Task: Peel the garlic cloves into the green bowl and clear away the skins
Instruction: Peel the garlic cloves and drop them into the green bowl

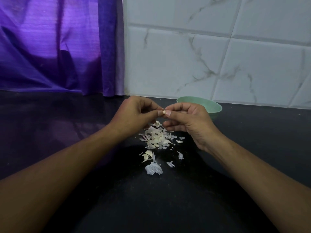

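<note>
A small pale garlic clove (163, 112) is pinched between the fingertips of my left hand (134, 113) and my right hand (186, 120), held a little above the black counter. Directly below lies a pile of white papery garlic skins (156, 137). Nearer to me sit a couple of unpeeled cloves (147, 155) and some larger loose skin flakes (154, 169). The green bowl (213, 106) stands behind my right hand, close to the wall, and my hand hides part of it. The bowl's inside is not visible.
The black counter (67, 132) runs across the whole view. A purple curtain (58, 47) hangs at the back left. White marbled wall tiles (218, 56) rise behind the bowl on the right.
</note>
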`<state>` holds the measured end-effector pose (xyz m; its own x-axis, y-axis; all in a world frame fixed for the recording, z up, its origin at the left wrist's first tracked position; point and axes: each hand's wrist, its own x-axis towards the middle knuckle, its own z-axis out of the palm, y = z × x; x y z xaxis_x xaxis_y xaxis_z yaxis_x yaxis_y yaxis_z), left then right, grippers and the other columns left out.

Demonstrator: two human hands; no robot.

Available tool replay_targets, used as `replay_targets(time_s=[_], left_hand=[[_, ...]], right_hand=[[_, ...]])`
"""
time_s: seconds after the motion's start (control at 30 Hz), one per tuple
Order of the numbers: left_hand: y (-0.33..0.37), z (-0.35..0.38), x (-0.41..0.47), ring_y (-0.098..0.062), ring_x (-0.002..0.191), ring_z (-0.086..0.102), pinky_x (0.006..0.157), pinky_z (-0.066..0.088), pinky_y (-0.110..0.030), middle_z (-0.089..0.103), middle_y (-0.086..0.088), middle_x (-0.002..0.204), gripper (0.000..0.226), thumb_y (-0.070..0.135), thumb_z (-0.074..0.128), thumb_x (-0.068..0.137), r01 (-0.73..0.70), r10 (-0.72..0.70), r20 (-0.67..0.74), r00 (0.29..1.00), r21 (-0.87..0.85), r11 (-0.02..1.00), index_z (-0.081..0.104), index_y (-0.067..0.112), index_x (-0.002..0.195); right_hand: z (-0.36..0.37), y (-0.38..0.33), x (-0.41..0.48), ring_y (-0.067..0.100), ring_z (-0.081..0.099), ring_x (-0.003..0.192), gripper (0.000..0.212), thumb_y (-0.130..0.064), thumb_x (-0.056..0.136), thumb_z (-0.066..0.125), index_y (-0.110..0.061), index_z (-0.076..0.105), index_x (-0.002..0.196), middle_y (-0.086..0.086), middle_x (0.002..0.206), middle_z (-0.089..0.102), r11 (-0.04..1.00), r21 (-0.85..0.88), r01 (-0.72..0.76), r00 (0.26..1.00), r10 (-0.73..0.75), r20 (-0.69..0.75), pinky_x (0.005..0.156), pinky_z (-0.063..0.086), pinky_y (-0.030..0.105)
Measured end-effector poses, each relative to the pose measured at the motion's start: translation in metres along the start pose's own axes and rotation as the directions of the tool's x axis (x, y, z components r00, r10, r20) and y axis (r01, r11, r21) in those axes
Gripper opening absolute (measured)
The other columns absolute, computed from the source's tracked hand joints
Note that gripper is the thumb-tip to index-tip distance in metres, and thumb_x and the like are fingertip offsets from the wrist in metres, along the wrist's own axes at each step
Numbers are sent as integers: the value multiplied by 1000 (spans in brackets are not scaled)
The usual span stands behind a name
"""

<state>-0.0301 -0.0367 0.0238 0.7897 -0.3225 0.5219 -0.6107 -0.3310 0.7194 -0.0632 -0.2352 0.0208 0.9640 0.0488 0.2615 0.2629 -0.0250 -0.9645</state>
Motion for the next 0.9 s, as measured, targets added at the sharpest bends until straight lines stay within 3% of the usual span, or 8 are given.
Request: replay_targets(time_s=[0.2,0.37,0.53,0.9], left_hand=[[-2,1,1,-6,67,71,68,61,-43,75,11,73,6,28,76,93,-109,111,-4,994,192,975,81,25,94],[-1,-2,0,1,72,67,70,58,-39,72,19,74,16,41,67,88,-172,186,-1,983,373,912,79,31,91],[1,-1,-1,4,73,67,72,59,-37,73,20,77,12,36,70,91,-217,229,18,973,397,892,80,30,96],[4,-1,-1,-2,70,67,66,57,-38,71,15,72,22,44,61,85,-188,203,14,979,434,881,76,28,85]], right_hand=[[0,2,1,24,74,72,12,-6,92,74,1,72,101,17,88,78,999,-34,5,1000,-6,-26,76,64,41],[1,2,2,25,75,71,9,-6,92,74,0,72,98,17,85,77,1000,-20,1,999,-2,-33,76,64,41],[1,2,2,23,74,69,5,-5,92,74,-1,72,95,16,83,76,1000,-2,7,999,-7,-45,72,65,36],[3,6,2,25,75,75,8,-8,92,75,-2,73,97,17,86,77,1000,-21,-2,1000,2,-24,81,62,47]])
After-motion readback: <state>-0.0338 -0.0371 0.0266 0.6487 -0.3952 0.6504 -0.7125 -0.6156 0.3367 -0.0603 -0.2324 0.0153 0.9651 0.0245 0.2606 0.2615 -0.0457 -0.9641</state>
